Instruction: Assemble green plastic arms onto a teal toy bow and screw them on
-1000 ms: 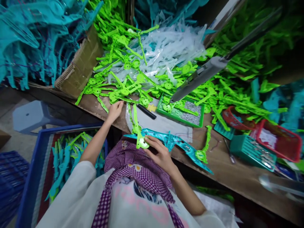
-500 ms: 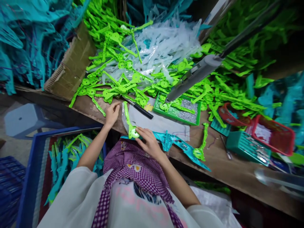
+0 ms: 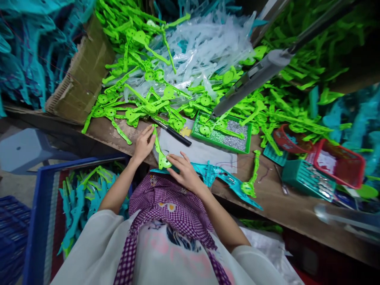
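A bright green plastic limb piece [image 3: 159, 152] with a round end lies over the grey-white cloth [image 3: 204, 152], at the table's front edge. My left hand [image 3: 144, 143] has its fingers closed on the narrow upper tip of this piece. At the round lower end, my right hand [image 3: 184, 171] holds the rim between fingertips and thumb. Under and beside my right hand stretches a long turquoise plastic bow-shaped part [image 3: 209, 174], with thin dark red string along it. A black-handled tool [image 3: 175, 135] rests on the cloth just beyond the green piece.
A green basket [image 3: 221, 146] of small metal parts stands behind the cloth, under a hanging grey power screwdriver [image 3: 252, 81]. Green limbs [image 3: 169, 95] and clear plastic pieces are heaped behind. Another green limb [image 3: 254, 174], a teal basket [image 3: 308, 178] and a red basket [image 3: 340, 164] are rightward.
My left hand has moved right and forward onto the green piece's upper tip. The clear piece around it is less visible. My right hand stays at the round end.
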Tool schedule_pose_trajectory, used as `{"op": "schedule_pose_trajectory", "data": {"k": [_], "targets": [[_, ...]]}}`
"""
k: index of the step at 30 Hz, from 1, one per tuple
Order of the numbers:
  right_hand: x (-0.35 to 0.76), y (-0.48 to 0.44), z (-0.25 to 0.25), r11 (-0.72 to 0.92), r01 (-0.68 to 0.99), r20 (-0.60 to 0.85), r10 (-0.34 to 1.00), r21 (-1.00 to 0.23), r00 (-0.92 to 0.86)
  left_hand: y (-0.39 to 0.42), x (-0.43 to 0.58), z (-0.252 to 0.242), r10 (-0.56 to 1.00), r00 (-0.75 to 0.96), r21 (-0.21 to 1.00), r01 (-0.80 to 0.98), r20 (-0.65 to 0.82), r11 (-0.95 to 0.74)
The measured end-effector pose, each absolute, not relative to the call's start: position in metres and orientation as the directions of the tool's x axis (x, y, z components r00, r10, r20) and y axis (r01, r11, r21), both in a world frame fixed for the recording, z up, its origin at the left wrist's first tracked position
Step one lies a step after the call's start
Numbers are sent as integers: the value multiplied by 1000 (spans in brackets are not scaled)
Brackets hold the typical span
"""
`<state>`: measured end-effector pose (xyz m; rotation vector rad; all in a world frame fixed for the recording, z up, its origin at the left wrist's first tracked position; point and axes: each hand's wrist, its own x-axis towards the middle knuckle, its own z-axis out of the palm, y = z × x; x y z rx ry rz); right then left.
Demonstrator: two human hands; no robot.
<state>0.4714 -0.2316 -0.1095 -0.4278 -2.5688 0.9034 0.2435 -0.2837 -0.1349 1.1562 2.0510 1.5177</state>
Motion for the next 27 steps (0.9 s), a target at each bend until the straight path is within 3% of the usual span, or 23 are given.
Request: {"op": "schedule_pose_trajectory", "data": {"k": [15,27], "targets": [[469,-230,-110,736,202,207,424,-646,-882,-273,237,-137,846,-504,855,504,175,123],[476,-223,-103,689,282,18,393,-667,-919,-273,240,-135,841,-505,850,514,196,110]]}}
